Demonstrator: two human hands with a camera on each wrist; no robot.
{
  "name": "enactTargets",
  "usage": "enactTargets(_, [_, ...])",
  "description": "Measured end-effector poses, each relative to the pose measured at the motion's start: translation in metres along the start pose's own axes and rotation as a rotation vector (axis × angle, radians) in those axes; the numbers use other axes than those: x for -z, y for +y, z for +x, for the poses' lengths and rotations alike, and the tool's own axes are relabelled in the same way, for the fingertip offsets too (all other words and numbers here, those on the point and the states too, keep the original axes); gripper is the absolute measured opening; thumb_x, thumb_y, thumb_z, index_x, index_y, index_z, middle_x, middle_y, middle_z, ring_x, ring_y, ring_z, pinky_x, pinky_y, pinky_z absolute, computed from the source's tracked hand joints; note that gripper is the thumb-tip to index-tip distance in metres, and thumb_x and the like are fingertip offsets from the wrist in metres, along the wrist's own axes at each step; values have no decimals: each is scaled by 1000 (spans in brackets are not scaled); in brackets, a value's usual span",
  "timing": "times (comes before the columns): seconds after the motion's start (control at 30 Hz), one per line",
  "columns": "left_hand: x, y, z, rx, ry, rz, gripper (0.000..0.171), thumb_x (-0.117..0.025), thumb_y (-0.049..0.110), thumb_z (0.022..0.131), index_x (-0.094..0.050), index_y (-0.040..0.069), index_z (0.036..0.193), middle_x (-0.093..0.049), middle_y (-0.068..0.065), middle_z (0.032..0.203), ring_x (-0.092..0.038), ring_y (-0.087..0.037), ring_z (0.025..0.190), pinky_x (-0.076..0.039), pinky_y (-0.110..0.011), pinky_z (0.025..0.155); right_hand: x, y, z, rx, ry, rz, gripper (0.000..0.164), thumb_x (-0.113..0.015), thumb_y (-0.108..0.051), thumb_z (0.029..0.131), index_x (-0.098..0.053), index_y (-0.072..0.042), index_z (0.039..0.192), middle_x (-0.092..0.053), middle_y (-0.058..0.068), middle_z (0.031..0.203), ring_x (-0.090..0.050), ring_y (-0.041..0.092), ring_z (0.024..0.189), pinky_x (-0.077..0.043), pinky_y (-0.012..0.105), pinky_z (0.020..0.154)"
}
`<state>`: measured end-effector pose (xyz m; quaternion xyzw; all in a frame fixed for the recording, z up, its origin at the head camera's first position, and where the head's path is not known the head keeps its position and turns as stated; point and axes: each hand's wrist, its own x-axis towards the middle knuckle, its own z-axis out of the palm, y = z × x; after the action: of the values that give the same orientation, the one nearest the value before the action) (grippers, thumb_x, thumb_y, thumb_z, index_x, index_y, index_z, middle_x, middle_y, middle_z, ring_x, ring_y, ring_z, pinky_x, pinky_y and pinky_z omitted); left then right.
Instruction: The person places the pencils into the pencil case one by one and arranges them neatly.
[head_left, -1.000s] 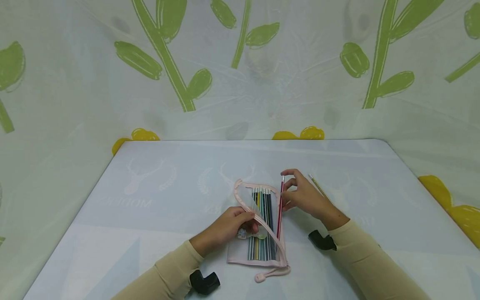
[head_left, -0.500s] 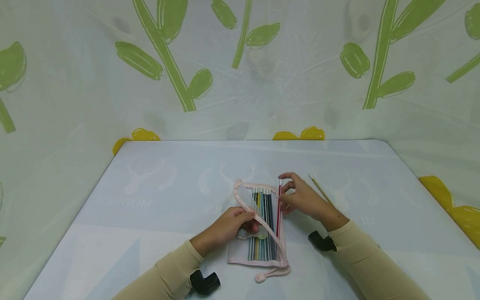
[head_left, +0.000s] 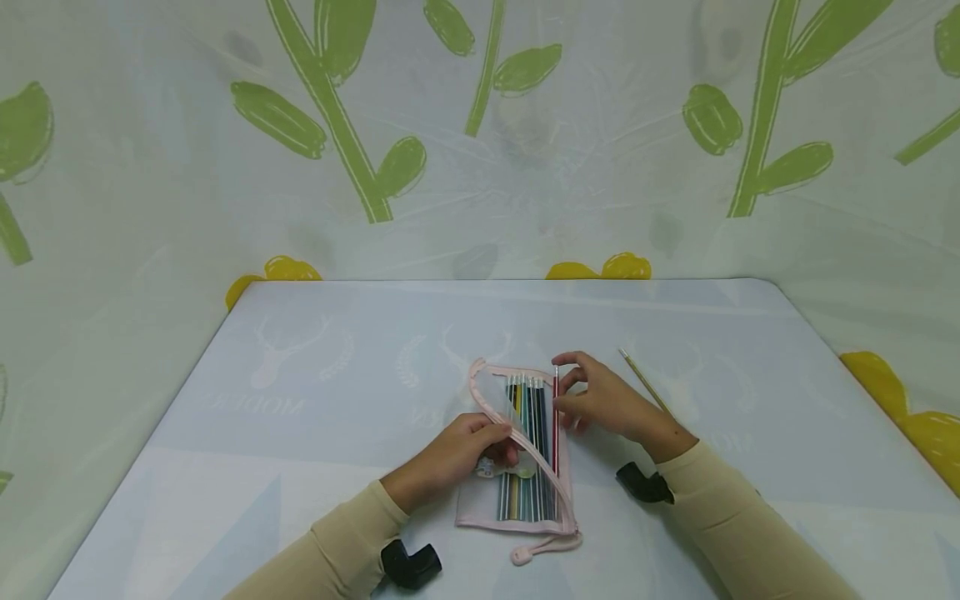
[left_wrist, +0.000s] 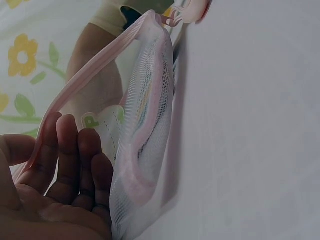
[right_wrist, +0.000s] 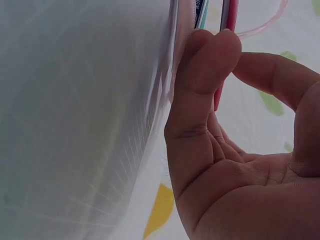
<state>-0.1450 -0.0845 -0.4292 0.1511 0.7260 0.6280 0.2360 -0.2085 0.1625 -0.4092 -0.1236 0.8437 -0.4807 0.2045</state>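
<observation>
A mesh zip pencil pouch with pink trim (head_left: 498, 527) lies on the table, its zip edge lifted. Several dark, teal and yellow pencils (head_left: 534, 417) lie side by side in it. My left hand (head_left: 468, 446) pinches the pink zip edge (left_wrist: 75, 82) between thumb and index finger, the other fingers loosely bent. My right hand (head_left: 607, 404) holds a red pencil (head_left: 556, 433) along the pouch's right side, its lower part within the pouch. One fingertip is at the pencil's top end. In the right wrist view, fingers partly hide the red pencil (right_wrist: 232, 15).
A gold-coloured pencil (head_left: 641, 375) lies on the table just beyond my right wrist. The pouch's pink pull cord (head_left: 536, 552) trails toward me. Black wrist pieces (head_left: 643, 483) hang near both sleeves. A leaf-patterned wall covering (head_left: 525, 167) rises behind the table's far edge.
My right hand has moved left and slightly toward me, bringing the red pencil lower and closer to the other pencils. My left hand has stayed in place on the zip edge.
</observation>
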Motion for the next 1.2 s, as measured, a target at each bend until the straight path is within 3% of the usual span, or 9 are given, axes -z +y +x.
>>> enactTargets(0.43, [0, 0, -1, 9, 2, 10, 40, -43, 22, 105, -67, -9, 95, -68, -1, 85, -60, -9, 83, -48, -26, 84, -3, 1, 2, -24, -31, -42, 64, -71, -16, 91, -38, -6, 145, -61, 15, 108, -66, 20, 72, -57, 34, 63])
enactTargets(1.2, [1, -2, 2, 13, -8, 3, 40, -43, 21, 105, -67, -9, 96, -67, 2, 84, -60, -8, 82, -48, -24, 82, -7, 2, 5, -3, -39, -106, 65, -74, -14, 89, -41, -2, 143, -60, 13, 104, -59, 17, 67, -52, 33, 56])
